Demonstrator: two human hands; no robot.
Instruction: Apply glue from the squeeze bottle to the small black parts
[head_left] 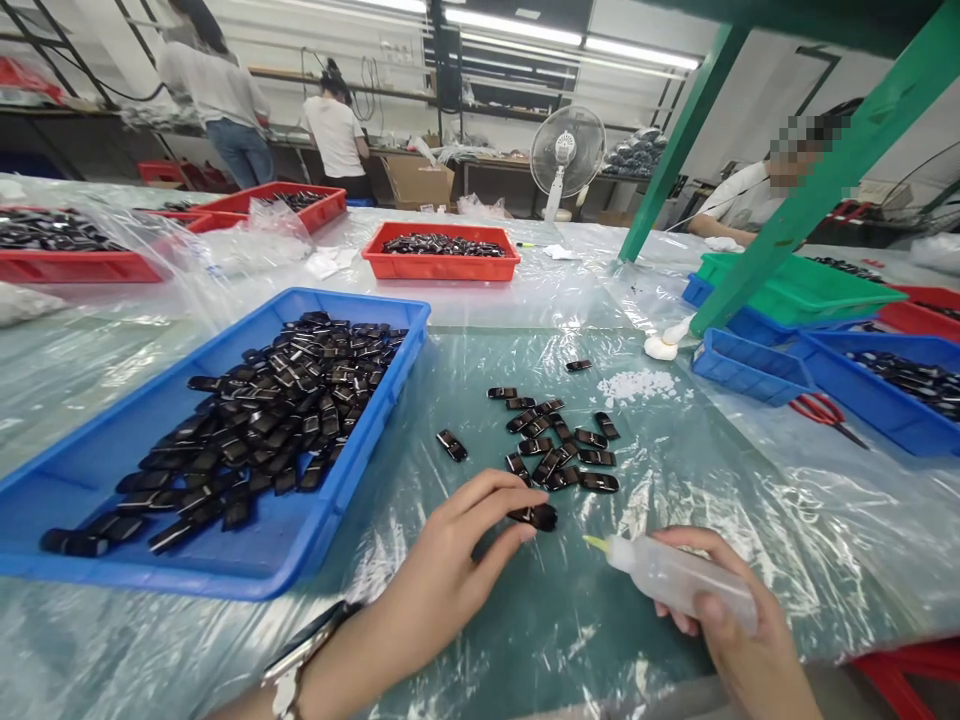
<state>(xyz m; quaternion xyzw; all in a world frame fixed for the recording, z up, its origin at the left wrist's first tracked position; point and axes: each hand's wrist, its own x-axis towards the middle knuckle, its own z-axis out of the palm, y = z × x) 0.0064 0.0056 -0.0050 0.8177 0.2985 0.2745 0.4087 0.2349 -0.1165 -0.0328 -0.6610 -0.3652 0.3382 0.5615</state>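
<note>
Between the thumb and fingers of my left hand (472,540) is a small black part (536,516), low over the green mat. My right hand (727,610) is wrapped round a translucent squeeze bottle (690,578), whose yellowish nozzle (596,543) points left toward that part without touching it. Just beyond my left hand lies a loose group of similar black parts (559,450), with one (451,445) apart on the left and another (578,366) farther back. Small white pieces (637,386) are spread behind the group.
A large blue tray (360,480) of black parts stands at the left. Behind are red trays (441,268). On the right are a green post (810,190), blue bins (750,368), a green bin (795,285) and red scissors (825,412). Three people are farther off.
</note>
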